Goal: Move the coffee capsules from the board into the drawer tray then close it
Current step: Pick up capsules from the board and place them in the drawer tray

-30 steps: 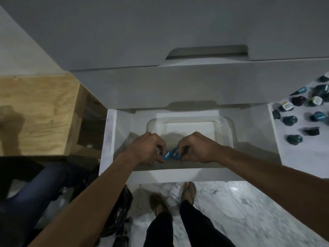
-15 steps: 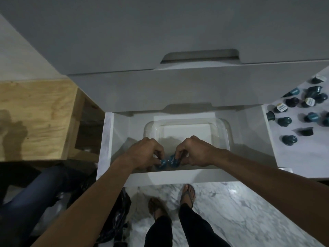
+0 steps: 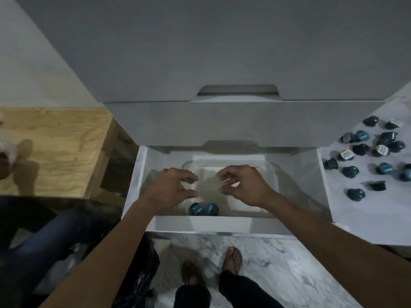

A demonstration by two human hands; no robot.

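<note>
Two blue coffee capsules (image 3: 203,209) lie side by side at the near edge of the clear plastic tray (image 3: 270,172) inside the open white drawer (image 3: 220,224). My left hand (image 3: 172,188) hovers just above and left of them, fingers loosely curled, holding nothing. My right hand (image 3: 244,185) hangs over the tray's middle, fingers also loosely curled and empty. Several more dark teal capsules (image 3: 355,194) are scattered on the white board (image 3: 378,218) to the right of the drawer.
A closed grey drawer front (image 3: 238,121) with a cut-out handle overhangs the open drawer. A wooden box (image 3: 55,150) stands at the left. Below are the marble floor (image 3: 278,263), my feet in sandals, and another person's leg (image 3: 44,252) at the lower left.
Both hands have let go of the two blue capsules and lifted apart; the capsules now lie in the tray. The view has shifted slightly left.
</note>
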